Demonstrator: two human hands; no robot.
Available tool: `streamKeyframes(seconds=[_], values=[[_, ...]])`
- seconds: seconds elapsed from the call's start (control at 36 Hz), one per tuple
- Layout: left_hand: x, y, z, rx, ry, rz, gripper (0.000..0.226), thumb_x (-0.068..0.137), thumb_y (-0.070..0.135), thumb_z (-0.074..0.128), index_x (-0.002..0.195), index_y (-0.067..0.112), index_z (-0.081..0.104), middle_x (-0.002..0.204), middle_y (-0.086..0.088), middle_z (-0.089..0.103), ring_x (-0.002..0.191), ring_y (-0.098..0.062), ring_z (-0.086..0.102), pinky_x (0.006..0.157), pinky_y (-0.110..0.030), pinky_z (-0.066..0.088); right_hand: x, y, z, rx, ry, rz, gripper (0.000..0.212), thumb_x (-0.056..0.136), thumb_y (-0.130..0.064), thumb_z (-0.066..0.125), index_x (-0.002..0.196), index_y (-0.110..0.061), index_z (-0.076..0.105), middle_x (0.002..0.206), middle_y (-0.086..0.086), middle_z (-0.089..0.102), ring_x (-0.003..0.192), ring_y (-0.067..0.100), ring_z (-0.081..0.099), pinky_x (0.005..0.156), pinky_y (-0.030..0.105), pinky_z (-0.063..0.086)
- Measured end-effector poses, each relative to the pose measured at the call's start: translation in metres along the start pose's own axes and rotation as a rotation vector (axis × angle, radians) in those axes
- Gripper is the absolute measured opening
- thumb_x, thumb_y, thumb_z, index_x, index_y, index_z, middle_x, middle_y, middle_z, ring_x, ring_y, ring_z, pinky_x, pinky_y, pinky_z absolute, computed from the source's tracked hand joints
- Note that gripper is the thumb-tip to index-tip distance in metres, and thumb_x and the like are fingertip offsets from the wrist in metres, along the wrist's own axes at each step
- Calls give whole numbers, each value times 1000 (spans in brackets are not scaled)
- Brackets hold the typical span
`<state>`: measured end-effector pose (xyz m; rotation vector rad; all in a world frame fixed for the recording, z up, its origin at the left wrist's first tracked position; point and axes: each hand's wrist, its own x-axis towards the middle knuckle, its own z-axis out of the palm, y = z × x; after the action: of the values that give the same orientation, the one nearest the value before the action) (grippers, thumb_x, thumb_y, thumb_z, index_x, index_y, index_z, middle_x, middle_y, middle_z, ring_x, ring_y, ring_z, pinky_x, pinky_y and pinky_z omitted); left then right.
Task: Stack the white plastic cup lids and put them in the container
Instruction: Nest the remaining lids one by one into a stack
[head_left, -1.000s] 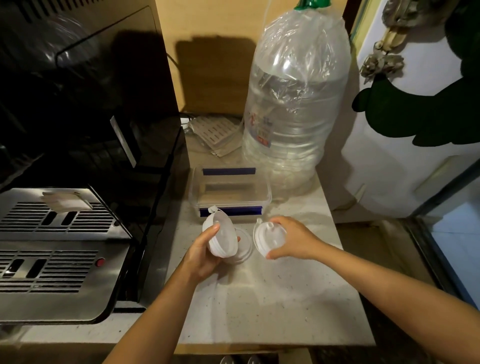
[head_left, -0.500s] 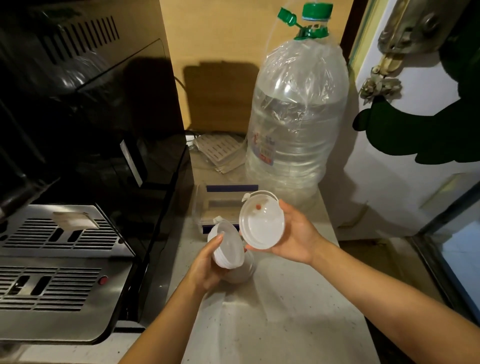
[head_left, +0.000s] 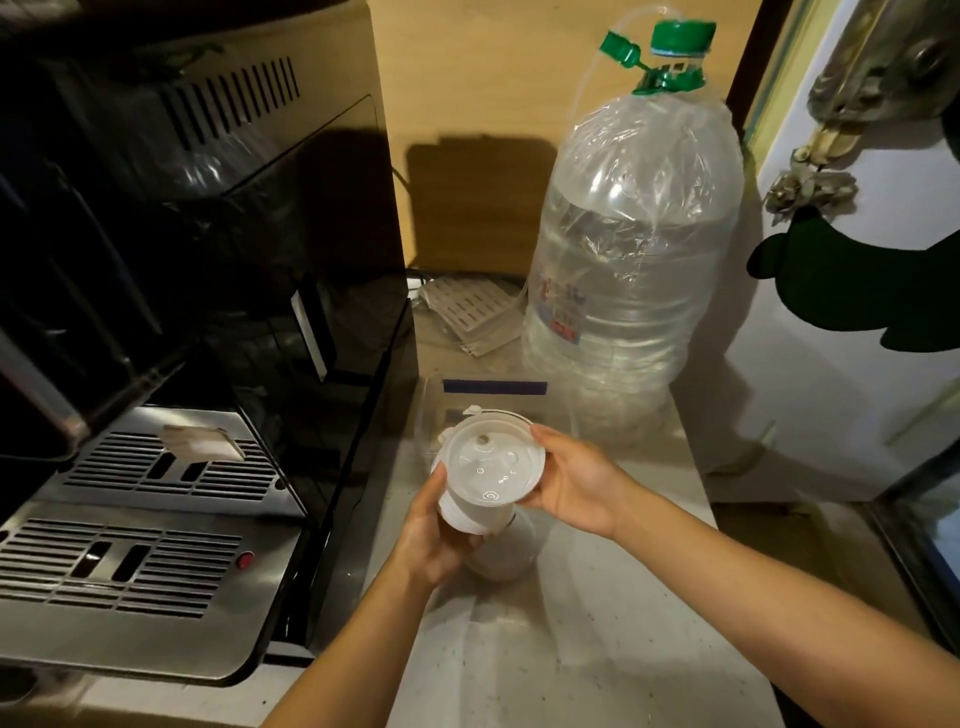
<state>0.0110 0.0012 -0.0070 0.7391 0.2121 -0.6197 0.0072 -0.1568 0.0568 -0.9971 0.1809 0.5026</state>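
Observation:
Two white plastic cup lids are held together above the counter. My right hand (head_left: 576, 478) grips the upper lid (head_left: 491, 460) by its right rim, with its inner side facing me. My left hand (head_left: 431, 540) holds the lower lid (head_left: 467, 514) from the left, and the upper lid sits against it. A third white lid (head_left: 506, 558) lies on the counter (head_left: 571, 649) just below them, partly hidden. The clear rectangular container (head_left: 493, 395) with blue strips stands right behind the lids, mostly covered by them.
A large clear water bottle (head_left: 634, 249) with a green cap stands behind and right of the container. A black coffee machine (head_left: 208, 260) with a metal drip tray (head_left: 140, 525) fills the left. A white door (head_left: 831, 364) is on the right.
My right hand lifted its lid off the counter, turned it and brought it left onto the lid in my left hand. The view has tilted upward.

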Motion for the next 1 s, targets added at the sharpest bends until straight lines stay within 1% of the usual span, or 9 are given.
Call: streamKeyframes(seconds=[0.11,0.22,0.28,0.36,0.44,0.58,0.72,0.81,1.0], values=[[0,3,0,-43,-58,19,110,28,53,87,124,16,47,116,-16,54,100,-30,54,72,-40,55,4,5,4,-103,80,-48,32,96,-14,35,116,-10,59,105,11,66,89,21,64,68,30,56],[-3,7,0,-104,-116,3,111,30,47,89,128,19,43,119,-15,51,106,-29,51,74,-43,57,4,8,12,-384,203,-117,26,95,-13,39,93,-17,65,95,6,67,82,17,63,68,25,53],[-4,8,1,-94,-130,7,114,30,45,90,129,20,40,117,-15,50,104,-29,51,74,-43,57,5,7,15,-522,254,-125,26,95,-15,39,94,-17,65,99,8,66,84,17,63,68,23,53],[-5,10,0,-57,-183,22,109,31,43,91,125,18,42,112,-14,52,103,-31,51,74,-42,57,7,7,19,-658,298,-119,28,95,-14,39,107,-8,64,112,17,65,101,30,61,84,35,51],[-5,12,-2,-43,-224,22,102,32,41,91,120,18,45,110,-13,53,103,-32,52,73,-41,58,8,8,22,-747,325,-124,31,94,-14,38,107,-4,64,115,21,64,108,35,58,98,46,45],[-4,14,-5,-56,-249,30,96,31,36,91,114,19,48,102,-11,55,90,-28,58,67,-38,60,10,14,25,-812,315,-178,33,97,-16,33,112,-16,62,115,10,65,108,24,57,99,40,45],[-5,15,-4,-47,-300,43,91,31,35,91,110,19,50,100,-10,57,91,-26,57,78,-43,56,13,17,25,-865,283,-196,33,97,-21,33,119,-17,58,119,10,62,109,25,56,98,41,46],[-7,15,1,-46,-356,43,83,33,32,90,106,18,54,95,-10,61,86,-24,63,77,-47,57,15,20,24,-885,274,-194,33,98,-24,33,118,-18,58,116,10,63,107,25,57,95,42,48],[-8,19,4,19,-327,43,87,30,34,90,107,20,51,98,-9,54,88,-25,56,74,-38,56,20,24,17,-886,231,-187,34,98,-23,33,124,-17,54,120,7,61,110,20,55,96,32,44]])
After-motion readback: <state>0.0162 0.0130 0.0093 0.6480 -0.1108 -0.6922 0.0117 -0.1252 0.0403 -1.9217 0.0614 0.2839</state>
